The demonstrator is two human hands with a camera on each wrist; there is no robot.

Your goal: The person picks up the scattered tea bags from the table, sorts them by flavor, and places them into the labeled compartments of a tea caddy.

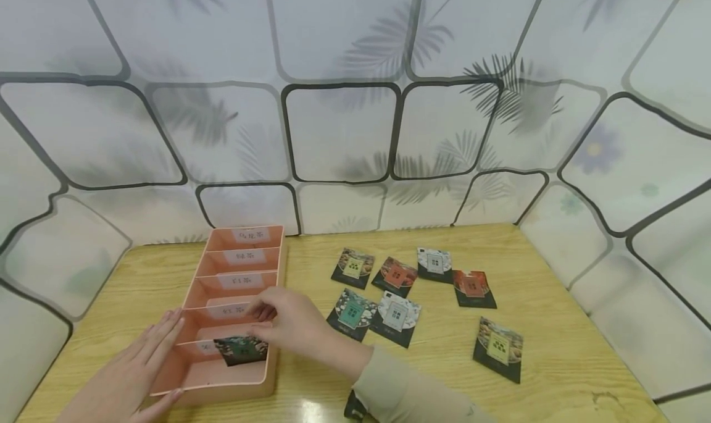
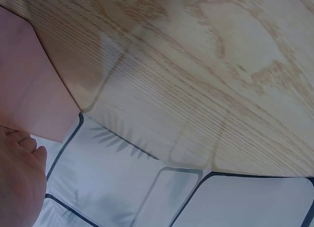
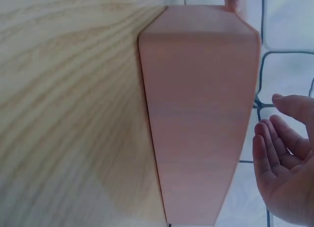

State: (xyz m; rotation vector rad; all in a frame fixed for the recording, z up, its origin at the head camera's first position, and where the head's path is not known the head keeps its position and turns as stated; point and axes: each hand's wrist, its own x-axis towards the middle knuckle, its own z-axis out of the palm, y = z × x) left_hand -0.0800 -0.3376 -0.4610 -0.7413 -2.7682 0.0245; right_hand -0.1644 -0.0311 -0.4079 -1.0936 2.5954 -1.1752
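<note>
Head view first: a long salmon-pink plastic organiser box (image 1: 276, 324) with five labelled compartments sits on the left of the light wood-grain table (image 1: 555, 361), running from near to far. The left hand (image 1: 133, 367) lies flat against the box's left wall, fingers straight and together, pressing on it and holding nothing. The right hand (image 1: 289, 324) reaches across the box's right rim over the two nearest compartments, fingers bent inward, and a dark green-patterned tea sachet (image 1: 241, 349) stands in the nearest compartment just below those fingers; whether they pinch it or merely hover over it, I cannot tell. To the right of the box, seven more square tea sachets lie flat on the table: a yellow-labelled one (image 1: 352, 267), an orange one (image 1: 395, 276), a grey-white one (image 1: 434, 264) and a red one (image 1: 474, 288) in the far row, then a teal one (image 1: 351, 314) touching a white one (image 1: 395, 318), and another yellow one (image 1: 498, 349) off alone, nearer and to the right. Left wrist view now: the edge of the left hand (image 2: 17, 180) rests against the pink box wall (image 2: 29, 97), with table grain beyond. Right wrist view: the box's smooth outer side (image 3: 201, 119) fills the middle, and the right hand's fingers (image 3: 282, 153) curl loosely beside it, nothing visible between them.
</note>
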